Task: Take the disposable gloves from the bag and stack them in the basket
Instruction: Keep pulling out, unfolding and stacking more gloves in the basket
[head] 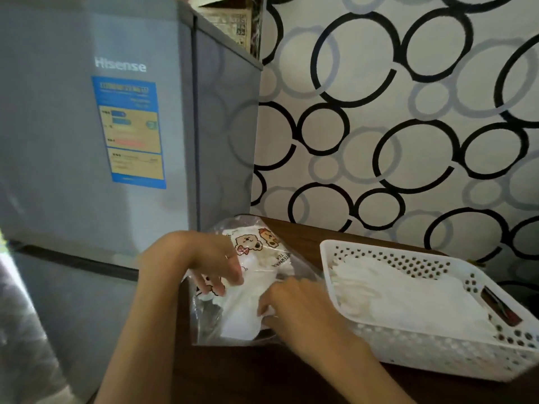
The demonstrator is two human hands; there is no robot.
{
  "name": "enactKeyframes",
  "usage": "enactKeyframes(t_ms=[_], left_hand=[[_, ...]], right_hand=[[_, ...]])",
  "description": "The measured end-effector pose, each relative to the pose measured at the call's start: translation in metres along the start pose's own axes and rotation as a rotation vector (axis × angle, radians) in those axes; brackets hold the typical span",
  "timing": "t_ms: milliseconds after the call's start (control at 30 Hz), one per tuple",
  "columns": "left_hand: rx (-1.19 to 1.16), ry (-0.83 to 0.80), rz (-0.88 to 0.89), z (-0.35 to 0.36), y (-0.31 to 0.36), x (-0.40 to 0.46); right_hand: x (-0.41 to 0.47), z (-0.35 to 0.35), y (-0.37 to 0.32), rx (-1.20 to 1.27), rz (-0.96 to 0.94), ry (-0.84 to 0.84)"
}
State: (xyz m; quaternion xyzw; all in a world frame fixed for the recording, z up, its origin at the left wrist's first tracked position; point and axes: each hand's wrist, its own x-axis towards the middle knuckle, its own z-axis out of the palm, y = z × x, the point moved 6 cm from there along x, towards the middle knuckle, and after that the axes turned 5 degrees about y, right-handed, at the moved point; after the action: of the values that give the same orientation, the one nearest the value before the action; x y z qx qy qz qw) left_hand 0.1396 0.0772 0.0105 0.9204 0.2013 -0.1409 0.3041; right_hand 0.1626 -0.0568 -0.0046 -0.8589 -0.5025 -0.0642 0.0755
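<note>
Head camera looks forward and down, close over the table (291, 380) by the fridge (87, 141).

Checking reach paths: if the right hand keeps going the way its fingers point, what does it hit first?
The right hand points left into the bag; its fingertips already touch the gloves inside. Past those, probably the left hand, though depth is unclear.

We're in a home here, a kitchen corner by the look of it: a grey two-door Hisense fridge (96, 135) with a blue energy label (129, 132) stands at the left, ring-patterned wallpaper (408, 112) covers the wall behind, and a dark wooden surface (262, 374) sits tucked beside the fridge.
</note>
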Motion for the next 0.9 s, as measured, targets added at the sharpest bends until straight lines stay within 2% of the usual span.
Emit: enactKeyframes(t_ms=[100, 233, 333, 533, 667, 767, 900], left_hand=[[0.004, -0.004, 0.009, 0.0, -0.001, 0.001], [0.07, 0.023, 0.027, -0.001, 0.0, 0.002], [0.152, 0.068, 0.084, -0.005, 0.004, -0.003], [0.128, 0.157, 0.321, -0.008, 0.034, -0.015], [-0.076, 0.308, 0.541, -0.009, 0.06, -0.012], [-0.311, 0.389, 0.586, -0.012, 0.07, -0.011], [-0.393, 0.369, 0.691, -0.005, 0.093, -0.017]], right_hand=[[-0.005, -0.025, 0.015, 0.178, 0.1, 0.116], [-0.011, -0.051, 0.038, 0.401, 0.143, 0.149], [-0.013, -0.06, 0.061, 0.671, 0.236, 0.292], [-0.017, -0.052, 0.081, 1.037, 0.389, 0.193], [-0.027, -0.063, 0.096, 1.201, 0.415, 0.211], [-0.035, -0.072, 0.107, 1.185, 0.385, 0.184], [-0.037, -0.072, 0.099, 1.123, 0.264, 0.011]])
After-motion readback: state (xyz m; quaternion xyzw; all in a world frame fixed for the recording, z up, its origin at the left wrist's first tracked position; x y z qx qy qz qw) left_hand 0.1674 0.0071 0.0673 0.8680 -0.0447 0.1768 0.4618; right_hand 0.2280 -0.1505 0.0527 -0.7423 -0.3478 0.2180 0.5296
